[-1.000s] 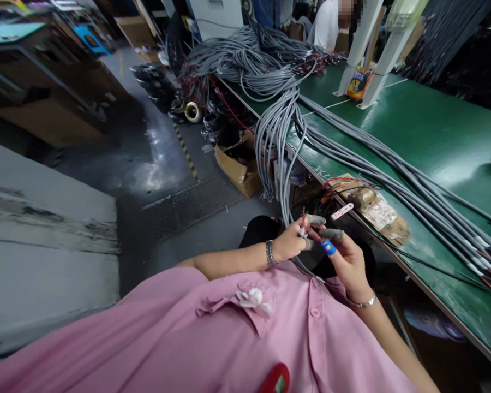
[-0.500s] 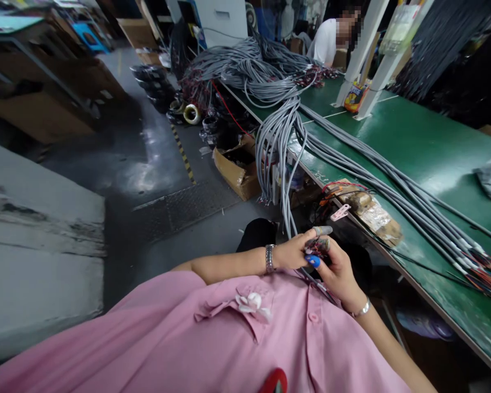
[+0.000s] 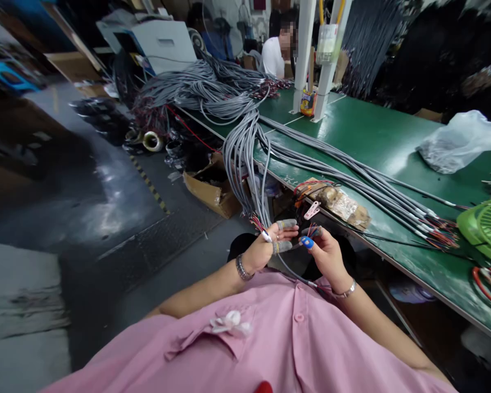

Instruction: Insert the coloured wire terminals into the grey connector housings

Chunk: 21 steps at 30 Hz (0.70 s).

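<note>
My left hand (image 3: 262,250) is closed at the thumb side around a grey cable end (image 3: 266,236), whose coloured wires fan out up-left. Its other fingers, some in grey finger covers, stretch to the right. My right hand (image 3: 328,261), with a blue cover on the thumb, pinches thin coloured wires (image 3: 312,230) of another cable end, just right of the left fingertips. One grey cable (image 3: 285,263) runs below the hands to my lap. Behind the left hand hangs a bundle of grey cables (image 3: 245,143) over the bench edge.
The green bench (image 3: 376,131) carries long grey cables (image 3: 352,177), a taped block (image 3: 343,204), a pink clip (image 3: 312,210), a plastic bag (image 3: 454,142) and a green fan (image 3: 486,224). An open carton (image 3: 213,188) stands on the floor. A person (image 3: 274,56) sits across the bench.
My hands, together around a wire bundle before, are now slightly apart. The left has turned and its fingers have straightened. The view has swung right, bringing the green fan into sight.
</note>
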Each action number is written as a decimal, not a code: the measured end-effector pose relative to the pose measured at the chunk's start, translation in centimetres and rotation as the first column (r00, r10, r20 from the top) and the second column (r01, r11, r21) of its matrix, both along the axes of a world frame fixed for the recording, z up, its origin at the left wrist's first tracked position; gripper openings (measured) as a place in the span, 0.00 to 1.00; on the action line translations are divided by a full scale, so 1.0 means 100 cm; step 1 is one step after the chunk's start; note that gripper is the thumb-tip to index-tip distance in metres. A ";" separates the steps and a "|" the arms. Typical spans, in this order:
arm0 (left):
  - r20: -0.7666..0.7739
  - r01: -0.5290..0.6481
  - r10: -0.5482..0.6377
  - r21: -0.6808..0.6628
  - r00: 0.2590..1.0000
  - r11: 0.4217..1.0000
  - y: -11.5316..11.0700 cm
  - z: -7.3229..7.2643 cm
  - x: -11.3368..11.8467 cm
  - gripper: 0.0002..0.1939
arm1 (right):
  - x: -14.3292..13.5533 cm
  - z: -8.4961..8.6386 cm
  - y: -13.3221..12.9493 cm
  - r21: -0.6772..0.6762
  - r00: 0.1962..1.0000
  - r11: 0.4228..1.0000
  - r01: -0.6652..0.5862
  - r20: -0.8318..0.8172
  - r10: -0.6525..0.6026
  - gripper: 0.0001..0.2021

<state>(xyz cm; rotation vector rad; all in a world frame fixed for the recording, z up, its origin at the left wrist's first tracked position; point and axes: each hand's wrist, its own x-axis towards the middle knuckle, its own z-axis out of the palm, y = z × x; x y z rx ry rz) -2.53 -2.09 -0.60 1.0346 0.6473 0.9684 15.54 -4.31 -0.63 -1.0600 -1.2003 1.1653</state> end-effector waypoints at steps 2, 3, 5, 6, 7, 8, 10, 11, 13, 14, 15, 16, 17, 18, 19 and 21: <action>-0.069 0.055 -0.053 0.025 0.996 0.998 0.000 0.003 0.002 0.23 | 0.000 0.000 0.001 -0.029 0.999 1.000 -0.001 -0.046 0.000 0.10; -0.103 0.096 -0.092 0.033 0.990 0.995 0.000 0.004 0.004 0.22 | -0.001 0.000 0.002 -0.042 0.998 0.999 -0.013 -0.060 0.011 0.10; -0.163 0.155 -0.146 0.047 0.976 0.987 -0.001 0.006 0.006 0.19 | -0.001 0.001 0.003 -0.053 0.997 0.998 -0.042 -0.068 0.038 0.08; -0.193 0.165 -0.152 0.052 0.969 0.985 -0.001 0.007 0.007 0.18 | -0.001 0.002 0.004 -0.051 0.997 0.998 -0.046 -0.068 0.042 0.08; -0.225 0.166 -0.151 0.053 0.963 0.985 -0.001 0.008 0.007 0.18 | 0.000 0.003 0.005 -0.048 0.997 0.998 -0.037 -0.070 0.034 0.08; -0.255 0.162 -0.144 0.048 0.956 0.986 -0.001 0.008 0.007 0.18 | 0.001 0.004 0.007 -0.046 0.997 0.999 -0.017 -0.075 0.013 0.08; -0.289 0.157 -0.140 0.037 0.947 0.987 0.000 0.009 0.007 0.18 | 0.003 0.006 0.011 -0.062 0.995 0.998 0.017 -0.099 -0.024 0.09; -0.296 0.160 -0.142 0.036 0.945 0.986 0.002 0.010 0.007 0.18 | 0.004 0.007 0.013 -0.083 0.993 0.996 0.015 -0.115 -0.025 0.09; -0.308 0.157 -0.131 0.060 0.942 0.986 0.004 0.011 0.010 0.18 | 0.004 0.011 0.018 -0.127 0.991 0.992 -0.015 -0.134 -0.002 0.10; -0.323 0.149 -0.116 0.080 0.939 0.986 0.005 0.011 0.012 0.18 | 0.004 0.013 0.021 -0.136 0.991 0.990 -0.034 -0.130 0.016 0.11; -0.345 0.134 -0.093 0.098 0.934 0.986 0.007 0.012 0.014 0.18 | 0.003 0.016 0.024 -0.136 0.992 0.989 -0.049 -0.124 0.032 0.11; -0.367 0.111 -0.064 0.109 0.928 0.988 0.008 0.012 0.016 0.18 | 0.002 0.018 0.027 -0.129 0.992 0.990 -0.060 -0.116 0.045 0.12; -0.387 0.087 -0.036 0.114 0.921 0.990 0.009 0.013 0.017 0.18 | 0.001 0.020 0.030 -0.121 0.992 0.990 -0.069 -0.110 0.055 0.12; -0.401 0.065 -0.015 0.112 0.916 0.992 0.010 0.014 0.019 0.18 | 0.001 0.021 0.032 -0.117 0.992 0.990 -0.076 -0.107 0.063 0.12; -0.409 0.049 0.000 0.108 0.913 0.993 0.010 0.014 0.020 0.18 | 0.000 0.022 0.033 -0.120 0.992 0.990 -0.080 -0.107 0.067 0.11; -0.402 0.022 0.016 0.090 0.916 0.996 0.011 0.013 0.020 0.18 | 0.001 0.020 0.033 -0.138 0.992 0.987 -0.080 -0.112 0.065 0.10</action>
